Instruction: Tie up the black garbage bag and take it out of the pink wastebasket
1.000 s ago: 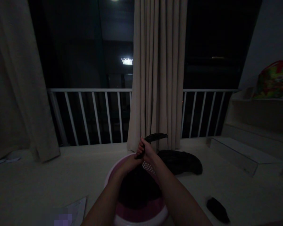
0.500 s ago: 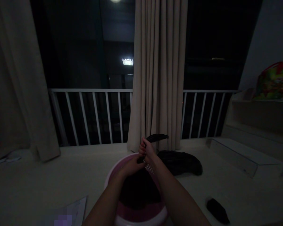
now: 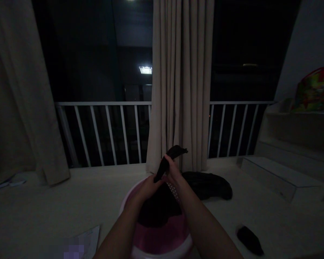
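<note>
Dark cloth [image 3: 162, 168] (tip drooping), in both hands [image 3: 151, 185] [image 3: 174, 173], round pink basket [image 3: 157, 240]

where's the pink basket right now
In the head view, the pink basket sits at the bottom centre, with the left hand and right hand holding dark cloth over its far side; a black bundle lies just beyond it to the right.

Very dim here, the window [image 3: 86, 54] almost black, and there's one white lamp [image 3: 145, 70] glaring in it! The middle curtain [image 3: 182, 86] catches faint light, folds softly shadowed; the black cloth [image 3: 162, 169] swallows detail. Out right, the colourful bag [image 3: 314, 90] looks smeary, while blocky pixelation covers the lower-left paper [image 3: 90, 239].
</note>
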`<state>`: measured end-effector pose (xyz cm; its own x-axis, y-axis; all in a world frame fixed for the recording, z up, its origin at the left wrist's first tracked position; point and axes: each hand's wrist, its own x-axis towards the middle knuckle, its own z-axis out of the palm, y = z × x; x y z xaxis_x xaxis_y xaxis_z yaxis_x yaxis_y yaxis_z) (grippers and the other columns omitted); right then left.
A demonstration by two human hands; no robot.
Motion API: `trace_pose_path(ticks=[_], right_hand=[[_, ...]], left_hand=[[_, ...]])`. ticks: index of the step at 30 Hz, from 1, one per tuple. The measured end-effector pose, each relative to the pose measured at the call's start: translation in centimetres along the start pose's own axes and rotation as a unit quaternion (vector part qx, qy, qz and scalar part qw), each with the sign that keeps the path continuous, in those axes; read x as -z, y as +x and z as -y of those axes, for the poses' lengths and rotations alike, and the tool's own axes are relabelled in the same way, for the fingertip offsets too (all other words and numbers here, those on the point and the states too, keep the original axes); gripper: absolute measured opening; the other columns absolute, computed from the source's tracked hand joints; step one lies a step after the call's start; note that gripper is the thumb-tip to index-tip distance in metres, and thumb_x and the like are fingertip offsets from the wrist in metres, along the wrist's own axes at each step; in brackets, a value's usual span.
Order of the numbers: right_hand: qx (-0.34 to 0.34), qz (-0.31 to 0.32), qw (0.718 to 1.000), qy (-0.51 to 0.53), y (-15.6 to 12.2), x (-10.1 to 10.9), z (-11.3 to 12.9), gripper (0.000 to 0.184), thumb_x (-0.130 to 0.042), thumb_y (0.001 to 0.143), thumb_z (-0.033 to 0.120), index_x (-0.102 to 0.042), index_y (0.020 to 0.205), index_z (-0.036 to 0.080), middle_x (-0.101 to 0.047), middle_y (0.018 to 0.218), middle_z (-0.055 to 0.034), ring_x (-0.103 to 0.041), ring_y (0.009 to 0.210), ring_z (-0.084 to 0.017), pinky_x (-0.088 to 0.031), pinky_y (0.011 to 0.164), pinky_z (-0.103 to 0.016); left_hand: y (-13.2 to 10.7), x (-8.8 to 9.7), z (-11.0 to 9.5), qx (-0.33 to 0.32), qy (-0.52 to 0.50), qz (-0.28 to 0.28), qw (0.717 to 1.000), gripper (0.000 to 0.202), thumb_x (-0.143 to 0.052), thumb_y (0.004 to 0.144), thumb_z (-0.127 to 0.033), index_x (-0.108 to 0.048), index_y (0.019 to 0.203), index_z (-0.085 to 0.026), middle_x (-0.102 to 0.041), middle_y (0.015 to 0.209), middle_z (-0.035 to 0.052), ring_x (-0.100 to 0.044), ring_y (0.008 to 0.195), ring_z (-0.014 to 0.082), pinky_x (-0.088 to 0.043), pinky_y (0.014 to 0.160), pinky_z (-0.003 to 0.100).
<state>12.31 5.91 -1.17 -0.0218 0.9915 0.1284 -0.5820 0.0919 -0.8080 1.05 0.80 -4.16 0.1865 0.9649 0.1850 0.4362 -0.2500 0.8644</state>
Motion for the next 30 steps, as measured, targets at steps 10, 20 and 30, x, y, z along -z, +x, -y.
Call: trace_pose_path(ticks=[10,20,30], right_hand=[[-0.053,0.053,0.997,0.009,-0.4,-0.1,0.1,0.041,-0.065,0.063,0.052,-0.060,0.089,0.020,-0.065,0.078,-0.0019,-0.056,0.067,-0.013,-0.042,0.061,-0.025],[-0.051,0.065,0.997,-0.007,-0.3,-0.1,-0.5,0.041,-0.071,0.059,0.042,-0.059,0.093,0.021,-0.066,0.086,-0.0006,-0.059,0.070,-0.013,-0.046,0.062,-0.025],[0.006,0.025,0.999,-0.024,-0.3,-0.1,-0.1,0.042,-0.071,0.055,0.033,-0.058,0.093,0.020,-0.065,0.081,0.0005,-0.060,0.073,-0.013,-0.047,0.064,-0.024]], left_hand=[[0.6,0.1,0.7,-0.002,-0.020,-0.042,0.999,0.046,-0.052,0.076,-0.046,-0.062,0.103,-0.010,-0.067,0.104,0.0113,-0.059,0.096,0.0265,-0.043,0.084,0.033],[-0.2,0.1,-0.3,-0.014,-0.025,0.004,1.000,0.050,-0.050,0.079,-0.046,-0.058,0.112,-0.009,-0.064,0.111,0.0120,-0.058,0.101,0.0271,-0.042,0.088,0.035],[-0.8,0.2,-1.0,-0.005,-0.010,0.052,0.999,0.048,-0.052,0.076,-0.047,-0.061,0.106,-0.010,-0.066,0.107,0.0098,-0.060,0.097,0.0275,-0.044,0.083,0.034]])
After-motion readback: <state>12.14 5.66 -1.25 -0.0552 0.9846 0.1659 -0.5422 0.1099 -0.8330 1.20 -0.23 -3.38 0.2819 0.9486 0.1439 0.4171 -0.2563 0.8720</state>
